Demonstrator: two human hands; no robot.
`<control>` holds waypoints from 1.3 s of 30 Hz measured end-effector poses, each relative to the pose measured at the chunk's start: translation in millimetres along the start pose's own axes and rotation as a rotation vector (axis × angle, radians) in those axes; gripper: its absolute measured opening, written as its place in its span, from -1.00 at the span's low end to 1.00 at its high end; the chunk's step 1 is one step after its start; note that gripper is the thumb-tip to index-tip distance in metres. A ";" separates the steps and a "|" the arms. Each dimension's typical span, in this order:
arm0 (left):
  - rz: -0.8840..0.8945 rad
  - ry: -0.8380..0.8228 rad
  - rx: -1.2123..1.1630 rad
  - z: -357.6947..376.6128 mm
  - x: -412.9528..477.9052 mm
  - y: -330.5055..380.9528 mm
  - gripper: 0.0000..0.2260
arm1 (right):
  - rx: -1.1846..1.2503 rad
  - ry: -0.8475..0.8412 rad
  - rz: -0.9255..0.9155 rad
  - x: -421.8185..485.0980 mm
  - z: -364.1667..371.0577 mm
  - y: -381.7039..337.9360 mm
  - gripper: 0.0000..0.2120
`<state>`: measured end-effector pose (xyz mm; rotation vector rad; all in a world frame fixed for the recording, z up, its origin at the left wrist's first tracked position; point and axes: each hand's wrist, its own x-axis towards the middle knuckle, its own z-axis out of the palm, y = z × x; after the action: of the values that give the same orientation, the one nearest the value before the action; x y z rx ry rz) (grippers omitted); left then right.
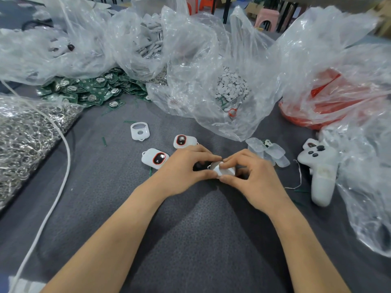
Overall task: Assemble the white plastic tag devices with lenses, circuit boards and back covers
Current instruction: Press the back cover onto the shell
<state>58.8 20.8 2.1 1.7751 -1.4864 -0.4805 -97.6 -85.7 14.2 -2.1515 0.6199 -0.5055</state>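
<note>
Grey cloth (190,240); hands (182,166) (251,176) pinch tag (224,169).

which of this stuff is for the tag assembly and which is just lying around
Job: white tag held by left hand and right hand; lensed tags; empty shell; circuit boards.
Lying about: white controller; white cable; pink stool.

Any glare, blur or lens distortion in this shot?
Head view: glare speckles the crumpled clear plastic bags; wide-angle stretch and blur grow toward the right edge; the left hand and right hand pinching the white plastic tag look fairly sharp.
</note>
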 end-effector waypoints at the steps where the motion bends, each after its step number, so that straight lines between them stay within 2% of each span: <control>1: -0.003 -0.003 0.003 0.1 0.2 0.4 -0.68 | -0.002 -0.001 0.001 0.3 0.1 0.0 -0.82; 16: -0.045 -0.037 0.091 2.6 3.2 5.5 -0.67 | -0.040 0.009 -0.006 1.3 -0.8 2.0 -0.83; 22: -0.078 -0.041 0.145 5.0 7.1 7.0 -0.67 | 0.034 -0.027 0.017 5.2 -4.4 6.5 -0.73; 28: 0.007 0.021 0.103 6.0 2.2 -0.9 -0.67 | 0.042 -0.045 0.007 4.3 -6.2 10.0 -0.64; 30: 0.011 0.032 0.114 6.6 0.7 -1.8 -0.65 | 0.015 -0.047 -0.004 4.7 -6.4 10.1 -0.67; 39: 0.005 0.041 0.425 15.9 -7.0 2.7 -0.60 | -0.015 -0.037 -0.017 6.6 -5.2 11.1 -0.73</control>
<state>44.1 22.5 -7.3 2.0878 -1.6519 -0.1256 -98.0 -98.7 9.3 -2.1768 0.5870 -0.4711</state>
